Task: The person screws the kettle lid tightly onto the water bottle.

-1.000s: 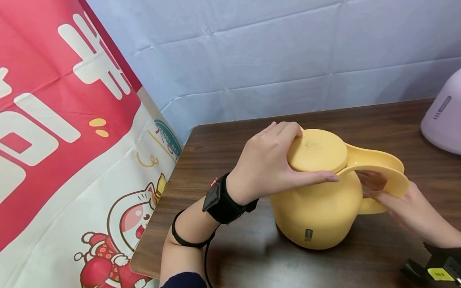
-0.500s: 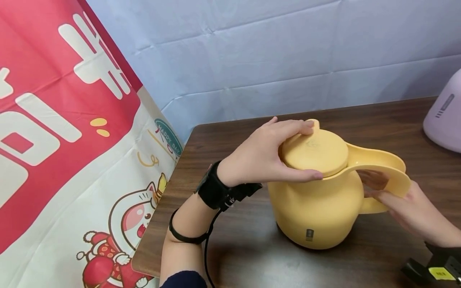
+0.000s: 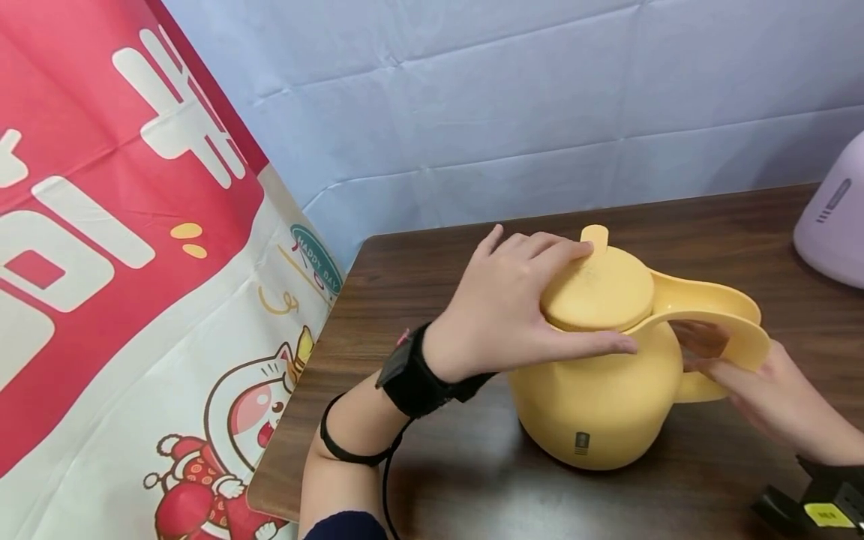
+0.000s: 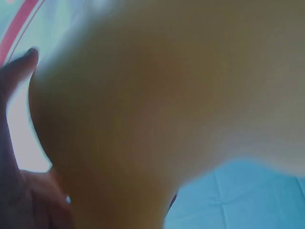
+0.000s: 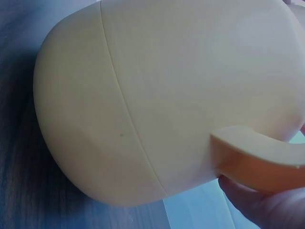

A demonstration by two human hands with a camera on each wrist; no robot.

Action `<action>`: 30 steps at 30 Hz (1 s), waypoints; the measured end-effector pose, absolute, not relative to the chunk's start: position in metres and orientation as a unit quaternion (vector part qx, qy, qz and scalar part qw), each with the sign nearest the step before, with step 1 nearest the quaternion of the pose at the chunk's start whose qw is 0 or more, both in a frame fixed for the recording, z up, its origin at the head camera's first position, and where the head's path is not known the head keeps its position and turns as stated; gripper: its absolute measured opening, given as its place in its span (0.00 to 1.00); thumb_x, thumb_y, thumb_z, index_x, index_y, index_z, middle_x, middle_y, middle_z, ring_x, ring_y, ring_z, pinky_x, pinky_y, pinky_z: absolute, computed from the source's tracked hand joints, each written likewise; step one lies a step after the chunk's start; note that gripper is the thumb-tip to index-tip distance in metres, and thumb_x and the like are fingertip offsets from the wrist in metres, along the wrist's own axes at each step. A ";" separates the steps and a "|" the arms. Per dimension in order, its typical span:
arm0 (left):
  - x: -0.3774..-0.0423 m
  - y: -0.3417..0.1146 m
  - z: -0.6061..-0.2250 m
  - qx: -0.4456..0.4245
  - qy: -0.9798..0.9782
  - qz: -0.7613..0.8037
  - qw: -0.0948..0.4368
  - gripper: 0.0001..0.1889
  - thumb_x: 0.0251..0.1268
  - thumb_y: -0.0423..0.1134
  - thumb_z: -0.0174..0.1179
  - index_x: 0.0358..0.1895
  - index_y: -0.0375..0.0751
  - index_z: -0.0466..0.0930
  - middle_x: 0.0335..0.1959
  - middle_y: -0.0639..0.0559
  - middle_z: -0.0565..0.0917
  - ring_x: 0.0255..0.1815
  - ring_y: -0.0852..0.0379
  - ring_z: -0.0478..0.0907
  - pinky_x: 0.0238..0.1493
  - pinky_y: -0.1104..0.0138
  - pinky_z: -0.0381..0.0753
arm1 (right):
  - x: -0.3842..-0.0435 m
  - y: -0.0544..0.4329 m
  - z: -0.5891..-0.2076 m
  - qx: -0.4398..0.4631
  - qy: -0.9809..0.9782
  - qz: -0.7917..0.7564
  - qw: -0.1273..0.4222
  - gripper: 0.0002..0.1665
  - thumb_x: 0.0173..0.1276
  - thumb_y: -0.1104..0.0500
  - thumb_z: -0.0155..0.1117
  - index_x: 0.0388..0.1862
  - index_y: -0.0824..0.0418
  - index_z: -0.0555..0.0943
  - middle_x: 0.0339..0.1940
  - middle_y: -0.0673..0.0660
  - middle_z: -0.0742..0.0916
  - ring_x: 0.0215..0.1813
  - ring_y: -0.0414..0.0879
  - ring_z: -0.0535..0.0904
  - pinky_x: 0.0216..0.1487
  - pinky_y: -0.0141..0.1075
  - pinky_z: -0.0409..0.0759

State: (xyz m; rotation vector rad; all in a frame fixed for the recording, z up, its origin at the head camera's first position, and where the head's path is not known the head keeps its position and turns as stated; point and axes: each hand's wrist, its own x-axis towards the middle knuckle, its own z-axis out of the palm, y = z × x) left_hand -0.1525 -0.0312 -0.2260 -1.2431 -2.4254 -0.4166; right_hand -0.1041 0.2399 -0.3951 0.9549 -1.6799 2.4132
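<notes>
On the table stands a yellow insulated jug [image 3: 601,412], upright, with a small dark label low on its front. Its round lid [image 3: 604,289] sits on top, a tab [image 3: 595,238] sticking out on the far side. My left hand [image 3: 502,307] grips the lid from the left, index fingertip by the tab and thumb along the near rim. The jug's handle [image 3: 725,304] arches to the right, and my right hand [image 3: 756,382] holds its lower part. The right wrist view shows the jug's side and the handle's lower end [image 5: 262,148]. In the left wrist view the jug [image 4: 143,109] is blurred.
The dark wooden table [image 3: 472,480] ends at the left, beside a red and white printed cloth [image 3: 202,300]. Behind it hangs a pale blue creased sheet [image 3: 472,112]. A lilac rounded object [image 3: 837,214] stands at the far right, partly cut off.
The lid's tab has moved right, away from under my left fingers, as the lid turned. My left wrist twisted, then swung back. My right hand and the jug's body stayed almost still.
</notes>
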 end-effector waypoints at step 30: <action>-0.166 -0.033 -0.222 -0.457 -0.870 -0.186 -0.002 0.38 0.55 0.64 0.62 0.70 0.62 0.63 0.69 0.61 0.65 0.66 0.72 0.57 0.66 0.62 0.57 | -0.111 0.234 -0.389 0.351 -0.518 0.780 0.017 0.36 0.63 0.87 0.27 0.69 0.73 0.61 0.67 0.59 0.73 0.64 0.45 0.71 0.48 0.35 0.79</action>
